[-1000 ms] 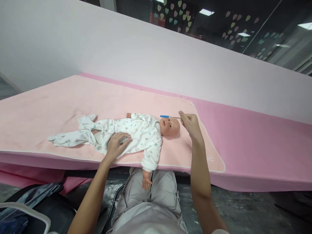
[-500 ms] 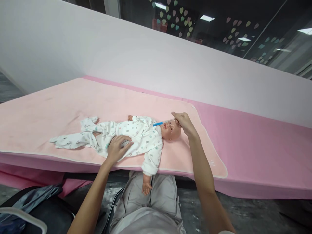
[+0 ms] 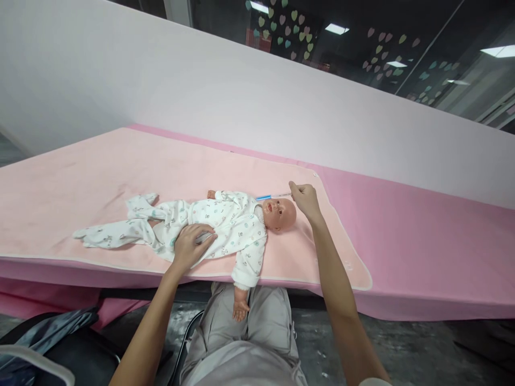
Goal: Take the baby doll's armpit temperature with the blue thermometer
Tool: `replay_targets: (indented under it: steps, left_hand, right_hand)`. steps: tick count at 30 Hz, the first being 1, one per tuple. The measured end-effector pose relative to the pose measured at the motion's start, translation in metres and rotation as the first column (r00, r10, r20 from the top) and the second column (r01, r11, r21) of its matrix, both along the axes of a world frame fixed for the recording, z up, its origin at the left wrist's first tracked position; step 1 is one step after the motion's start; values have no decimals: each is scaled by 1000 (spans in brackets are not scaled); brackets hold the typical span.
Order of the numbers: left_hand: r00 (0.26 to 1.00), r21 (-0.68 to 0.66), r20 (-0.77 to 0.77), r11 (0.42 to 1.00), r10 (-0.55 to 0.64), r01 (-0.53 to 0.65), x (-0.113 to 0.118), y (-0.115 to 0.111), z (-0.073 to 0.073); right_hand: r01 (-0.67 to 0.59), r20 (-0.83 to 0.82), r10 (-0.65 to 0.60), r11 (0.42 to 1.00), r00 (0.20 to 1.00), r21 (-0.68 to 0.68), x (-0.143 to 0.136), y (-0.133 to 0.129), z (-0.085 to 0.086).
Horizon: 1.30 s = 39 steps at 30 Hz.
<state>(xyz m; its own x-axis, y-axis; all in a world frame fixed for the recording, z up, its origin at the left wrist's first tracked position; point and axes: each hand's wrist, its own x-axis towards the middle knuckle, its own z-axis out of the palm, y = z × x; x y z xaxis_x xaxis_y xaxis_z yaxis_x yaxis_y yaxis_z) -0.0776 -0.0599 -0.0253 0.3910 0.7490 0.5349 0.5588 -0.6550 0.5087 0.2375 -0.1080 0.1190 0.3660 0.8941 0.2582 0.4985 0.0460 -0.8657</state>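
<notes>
Here, right fingers: pinched shut on the near end of a thin stick (image 3: pixel 270 197). The thumb and forefinger of my right hand (image 3: pixel 304 199) meet on it, and the other fingers are curled loosely behind.
Stick: it lies nearly level and points towards my left. Its blue tip is just beyond the doll's head (image 3: pixel 281 213), on the far side by the cheek. I cannot tell whether the tip touches the face.
Left fingers: my left hand (image 3: pixel 192 244) lies palm down on the doll's belly with the fingers loosely bent. A small grey thing shows under the fingertips, and I cannot tell whether I grip it or only cover it.
Doll: the doll (image 3: pixel 225 222) lies on its back in a white printed sleepsuit, head to my right and legs to my left. One arm hangs over the near edge above my lap.
Underneath: a pale pink pad (image 3: pixel 120 171) is spread on the worktop (image 3: pixel 422 241), which has a darker pink cover.
Step in hand: as I judge it, I am bringing the blue tip to the doll's face while my left hand steadies the body.
Next move calls for: a light, steady pinch, small wrist corrections so the tip goes where I aim it, and the left palm pressing enough that the doll does not slide towards the edge.
</notes>
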Motion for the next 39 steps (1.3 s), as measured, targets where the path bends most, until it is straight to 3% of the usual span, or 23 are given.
replay_targets:
  steps: [4,7,15,21,26,34,39]
  left_hand:
    - [1000,13,6,1000,3,-3,0,0,0]
    - [1000,17,10,1000,6,-6,0,0,-1]
    - [1000,-9,-5,1000,8,-8,0,-1,1]
    - [1000,-36,-5,999,15,-16,0,0,-1]
    - [1000,-17,-4,1000,22,-22,0,0,-2]
    - [1000,-37,10,999,25,-25,2,-2,1]
    - [1000,-44,3,999,23,-23,1,-1,0]
  right_hand:
    - [-91,-147,83,995,986,-51,4,3,-1]
    - [-80,-190,65,994,980,-71,8,4,-2]
    - [16,-78,-23,996,997,-87,10,-5,3]
    - [-127,-140,116,989,983,-79,-3,-12,12]
    - [-159,-96,154,986,983,-50,-14,-14,15]
    - [-310,-265,277,946,923,-91,-16,-11,22]
    - [-127,-81,120,988,989,-83,-13,1,15]
